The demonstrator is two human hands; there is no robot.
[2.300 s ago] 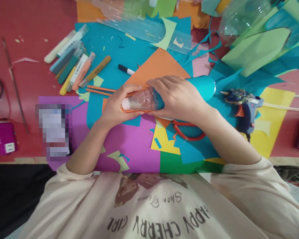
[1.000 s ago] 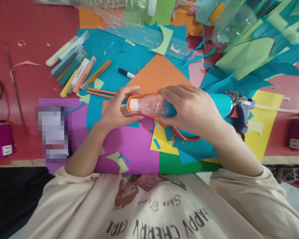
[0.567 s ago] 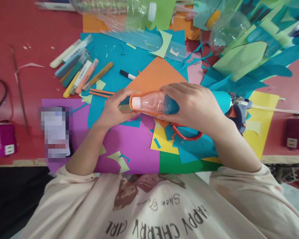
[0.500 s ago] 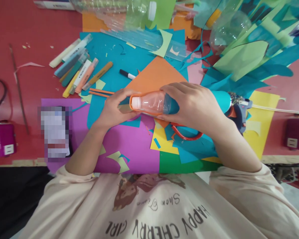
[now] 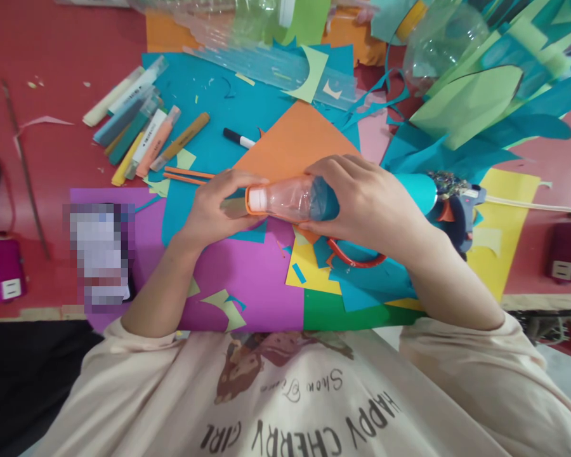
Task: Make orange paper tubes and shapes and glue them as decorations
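A clear plastic bottle (image 5: pixel 292 198) with a white cap (image 5: pixel 257 200) lies on its side between my hands. Around the cap end runs an orange strip (image 5: pixel 248 198). My left hand (image 5: pixel 216 206) pinches this strip near the cap, thumb and fingers on either side. My right hand (image 5: pixel 361 200) is wrapped round the bottle's wider end, where blue shows through the plastic. An orange sheet (image 5: pixel 302 136) lies just beyond the bottle. Red-handled scissors (image 5: pixel 354 257) rest below my right hand, their blades hidden.
Several markers (image 5: pixel 137 133) lie at the left, above a phone (image 5: pixel 102 254) on purple paper (image 5: pixel 247 279). At the right are a glue gun (image 5: pixel 464 216) and a turquoise cylinder (image 5: pixel 416 192). Cut leaf shapes (image 5: pixel 476 101) and a large clear bottle (image 5: pixel 442 47) sit at the back right.
The camera view has shifted slightly. Both hands keep nearly the same hold on the bottle, and the orange strip sits a little closer round the cap.
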